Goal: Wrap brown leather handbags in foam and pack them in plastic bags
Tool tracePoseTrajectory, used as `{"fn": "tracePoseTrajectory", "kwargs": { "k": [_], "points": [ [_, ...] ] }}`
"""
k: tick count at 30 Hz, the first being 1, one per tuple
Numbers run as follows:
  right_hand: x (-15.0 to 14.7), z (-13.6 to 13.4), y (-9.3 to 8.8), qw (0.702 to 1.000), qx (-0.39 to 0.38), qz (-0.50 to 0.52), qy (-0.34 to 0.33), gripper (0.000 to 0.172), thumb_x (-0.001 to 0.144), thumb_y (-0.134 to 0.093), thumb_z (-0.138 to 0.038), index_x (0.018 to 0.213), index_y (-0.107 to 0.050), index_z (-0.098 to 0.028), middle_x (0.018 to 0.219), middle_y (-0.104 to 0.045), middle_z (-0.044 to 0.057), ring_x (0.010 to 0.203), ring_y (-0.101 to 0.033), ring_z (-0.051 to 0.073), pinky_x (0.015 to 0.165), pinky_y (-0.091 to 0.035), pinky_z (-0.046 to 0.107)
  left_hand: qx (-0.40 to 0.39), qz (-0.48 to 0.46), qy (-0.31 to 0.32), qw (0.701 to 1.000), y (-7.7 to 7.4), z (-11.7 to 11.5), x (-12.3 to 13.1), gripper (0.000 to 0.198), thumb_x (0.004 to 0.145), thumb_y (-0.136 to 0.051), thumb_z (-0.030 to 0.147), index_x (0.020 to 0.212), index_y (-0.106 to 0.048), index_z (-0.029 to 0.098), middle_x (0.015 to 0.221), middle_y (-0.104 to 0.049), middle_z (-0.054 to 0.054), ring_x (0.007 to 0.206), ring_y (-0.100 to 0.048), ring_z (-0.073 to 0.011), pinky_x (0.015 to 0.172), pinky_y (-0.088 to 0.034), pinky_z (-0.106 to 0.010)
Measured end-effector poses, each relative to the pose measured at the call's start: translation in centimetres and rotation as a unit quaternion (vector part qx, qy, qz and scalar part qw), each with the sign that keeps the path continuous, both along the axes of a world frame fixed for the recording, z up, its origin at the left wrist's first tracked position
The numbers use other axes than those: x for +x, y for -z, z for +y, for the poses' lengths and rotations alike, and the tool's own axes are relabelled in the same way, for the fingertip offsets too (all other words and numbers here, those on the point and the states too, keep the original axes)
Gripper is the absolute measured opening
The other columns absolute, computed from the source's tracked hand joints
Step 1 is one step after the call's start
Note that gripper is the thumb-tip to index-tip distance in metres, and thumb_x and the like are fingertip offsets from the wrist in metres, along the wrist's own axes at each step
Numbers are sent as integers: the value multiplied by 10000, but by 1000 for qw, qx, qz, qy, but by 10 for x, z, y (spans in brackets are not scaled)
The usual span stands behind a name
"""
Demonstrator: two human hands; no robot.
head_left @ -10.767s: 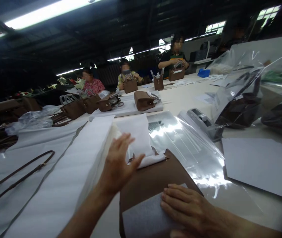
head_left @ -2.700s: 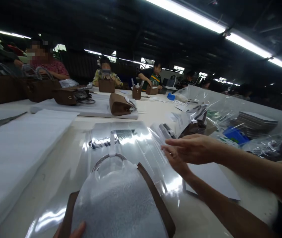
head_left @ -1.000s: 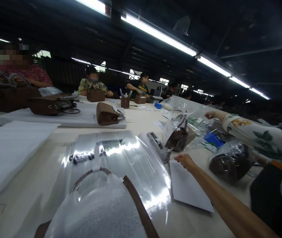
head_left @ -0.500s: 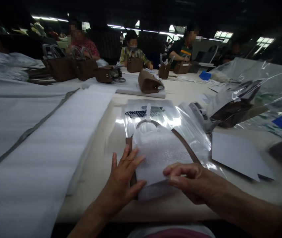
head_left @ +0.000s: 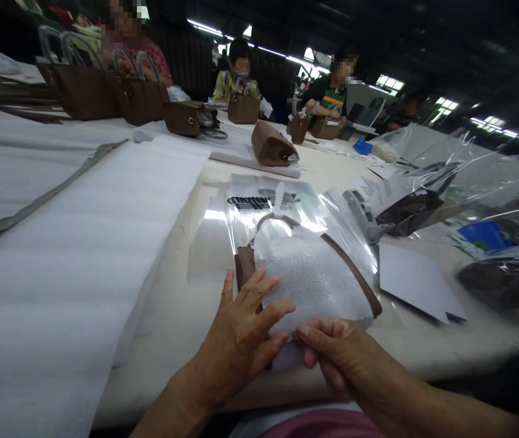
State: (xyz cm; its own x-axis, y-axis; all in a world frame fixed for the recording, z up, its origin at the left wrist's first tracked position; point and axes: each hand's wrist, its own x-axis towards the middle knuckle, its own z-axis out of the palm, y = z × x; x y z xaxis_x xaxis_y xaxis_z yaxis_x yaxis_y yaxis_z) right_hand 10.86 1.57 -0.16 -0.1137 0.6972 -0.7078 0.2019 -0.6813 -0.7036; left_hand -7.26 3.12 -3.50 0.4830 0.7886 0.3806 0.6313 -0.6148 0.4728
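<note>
A brown handbag (head_left: 244,267) lies in front of me, its front mostly covered by a thin white foam sheet (head_left: 314,277). Its brown side edge and the top of its handle show around the foam. My left hand (head_left: 241,331) rests on the sheet's left side with the fingers spread. Low on the sheet, my right hand (head_left: 350,350) pinches the edge between thumb and forefinger, close to the left thumb. Under the handbag spreads a clear plastic bag (head_left: 268,185) with dark printing. A pale strap-like tag (head_left: 280,196) sticks up by the handle.
White foam sheeting (head_left: 104,255) covers the table's left. White cards (head_left: 417,280) and plastic-wrapped items (head_left: 414,207) lie to the right. A brown handbag (head_left: 272,145) sits ahead, with several more farther back. Co-workers (head_left: 241,79) are across the table.
My view has shifted and tilted slightly. My right hand has moved left along the foam's lower edge, close to my left thumb. The left hand's fingers have slid farther onto the sheet.
</note>
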Motion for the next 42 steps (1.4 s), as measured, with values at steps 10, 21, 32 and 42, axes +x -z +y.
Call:
{"fn": "tracePoseTrajectory", "kwargs": {
  "k": [10, 21, 32, 42],
  "points": [
    [-1, -4, -7, 1000, 11, -4, 1, 368, 711, -621, -442, 893, -510, -143, 627, -579, -29, 339, -460, 37, 353, -361, 156, -32, 46, 20, 998, -3, 6, -1, 176, 843, -492, 322, 984, -590, 359, 1373, -362, -19, 1314, -196, -290, 974, -83, -670],
    [3, -18, 11, 994, 102, -9, -31, 336, 800, -515, -419, 941, -284, -220, 639, -561, -60, 337, -478, 74, 332, -350, 163, -37, 106, 25, 993, -8, 6, 3, 196, 838, -487, 250, 983, -584, 339, 1392, -328, -46, 1327, -145, -293, 959, -103, -677],
    [37, -29, 15, 531, 682, -346, -365, 322, 807, -514, -169, 1126, -475, -146, 1002, -634, 88, 917, -594, 211, 810, -446, 368, -59, 128, 19, 990, -14, 0, 6, 227, 847, -470, 231, 1018, -570, 343, 1417, -282, -27, 1338, -108, -265, 984, -124, -648],
    [44, -12, 56, 331, 784, -409, -330, 350, 833, -456, -272, 1161, -554, -200, 1246, -514, 18, 1223, -393, 183, 1073, -271, 301, -60, 149, -9, 987, -25, -3, 4, 248, 811, -498, 191, 993, -593, 331, 1414, -294, -8, 1315, -180, -302, 959, -200, -670]
  ]
}}
